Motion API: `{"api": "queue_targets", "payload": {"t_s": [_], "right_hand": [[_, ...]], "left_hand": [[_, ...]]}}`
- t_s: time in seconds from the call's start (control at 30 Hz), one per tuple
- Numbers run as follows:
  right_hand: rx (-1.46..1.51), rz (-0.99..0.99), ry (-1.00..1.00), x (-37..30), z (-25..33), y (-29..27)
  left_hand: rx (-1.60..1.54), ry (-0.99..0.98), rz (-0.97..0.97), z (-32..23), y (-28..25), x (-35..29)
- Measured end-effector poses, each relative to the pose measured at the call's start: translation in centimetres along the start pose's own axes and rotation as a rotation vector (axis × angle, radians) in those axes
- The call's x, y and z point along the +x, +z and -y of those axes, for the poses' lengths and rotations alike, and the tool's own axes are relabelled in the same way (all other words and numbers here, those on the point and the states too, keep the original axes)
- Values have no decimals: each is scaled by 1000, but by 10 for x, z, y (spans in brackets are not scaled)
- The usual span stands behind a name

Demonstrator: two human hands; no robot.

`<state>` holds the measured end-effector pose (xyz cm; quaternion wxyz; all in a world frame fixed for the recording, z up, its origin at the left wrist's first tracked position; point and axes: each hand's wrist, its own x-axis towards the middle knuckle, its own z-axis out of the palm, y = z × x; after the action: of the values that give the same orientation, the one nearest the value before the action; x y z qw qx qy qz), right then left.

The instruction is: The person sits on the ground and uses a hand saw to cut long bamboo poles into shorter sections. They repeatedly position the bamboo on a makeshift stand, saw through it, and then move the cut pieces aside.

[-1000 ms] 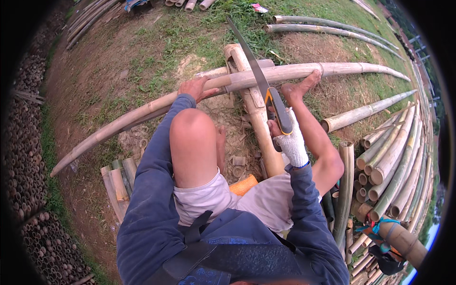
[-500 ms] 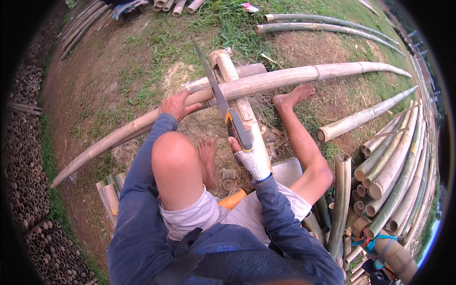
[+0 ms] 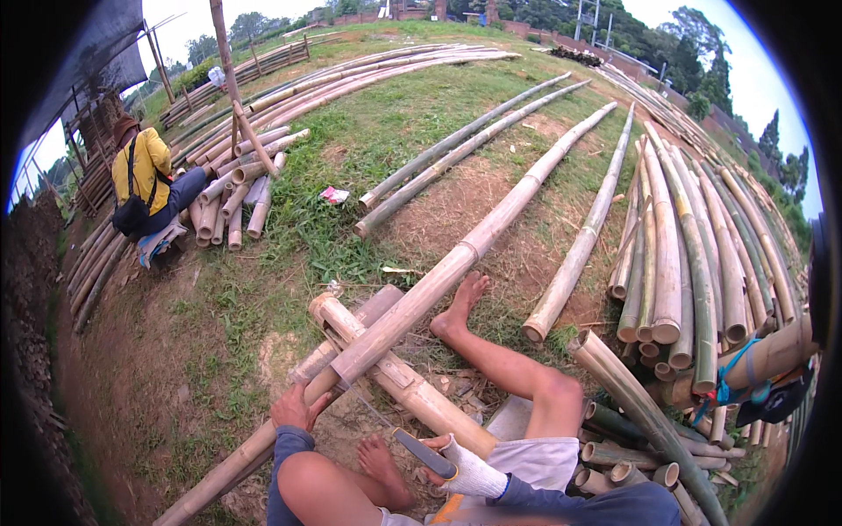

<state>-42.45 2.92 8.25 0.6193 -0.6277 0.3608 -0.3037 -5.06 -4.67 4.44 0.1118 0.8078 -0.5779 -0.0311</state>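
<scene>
A long pale bamboo pole [image 3: 452, 263] slants from the lower left toward the far right, resting across a thicker bamboo support [image 3: 408, 386]. My left hand [image 3: 296, 408] is closed around its near part, left of the support. In my right hand [image 3: 460, 469], which wears a white knitted glove, is the grey-and-yellow handle of a handsaw [image 3: 424, 451]. The thin blade, seen nearly edge-on, runs up toward the pole where a dark line crosses it. Whether the pole is cut through there I cannot tell. Another bamboo piece [image 3: 377, 307] lies under the pole.
Many bamboo poles [image 3: 667, 263] are stacked at the right; two [image 3: 474, 149] lie on the grass ahead. A short upright bamboo length [image 3: 645, 412] leans near my right knee. At the far left a person in a yellow top [image 3: 145, 175] sits beside bamboo pieces [image 3: 228, 197].
My view has tilted up, bringing the seated person and horizon in. The saw has gone from standing high across the pole to lower, on its near side. My left hand stays on the pole.
</scene>
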Motion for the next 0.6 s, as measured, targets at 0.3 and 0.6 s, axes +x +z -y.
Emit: {"api": "queue_targets", "payload": {"t_s": [0.3,0.6], "right_hand": [[113,-29,-221,139,-30,44],[96,42,0,-42,-22,3]], "left_hand": [[66,-18,-48,-3,3,-1],[21,31,-91,0,9,2]]}}
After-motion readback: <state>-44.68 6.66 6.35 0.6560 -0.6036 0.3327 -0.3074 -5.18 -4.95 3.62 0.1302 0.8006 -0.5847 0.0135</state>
